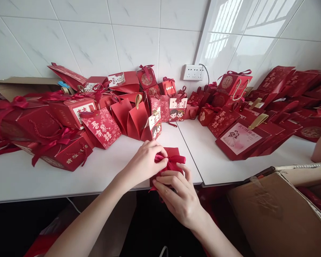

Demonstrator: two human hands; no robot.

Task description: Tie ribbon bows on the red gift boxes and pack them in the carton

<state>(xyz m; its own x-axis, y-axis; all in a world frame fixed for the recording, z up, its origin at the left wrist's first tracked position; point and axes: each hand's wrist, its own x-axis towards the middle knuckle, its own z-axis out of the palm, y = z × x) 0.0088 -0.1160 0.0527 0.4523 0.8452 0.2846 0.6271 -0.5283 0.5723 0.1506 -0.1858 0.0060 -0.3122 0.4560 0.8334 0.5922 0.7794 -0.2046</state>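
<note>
A small red box point(172, 151) sits at the table's front edge, with a dark red ribbon point(179, 159) looped in a bow on its top. My left hand point(149, 160) pinches the bow's left loop between thumb and fingertips. Lower down, my right hand point(176, 189) lies over the front of the box, its fingers bent against the ribbon and the box. A ribbon end shows below the box's left corner. My fingers hide much of the box and the middle of the bow.
Red gift boxes and bags point(103, 128) crowd the back and left of the white table point(101, 175). More bags point(240, 139) stand at the right. An open cardboard box point(280, 214) is at the lower right. A power strip point(194, 72) is on the tiled wall.
</note>
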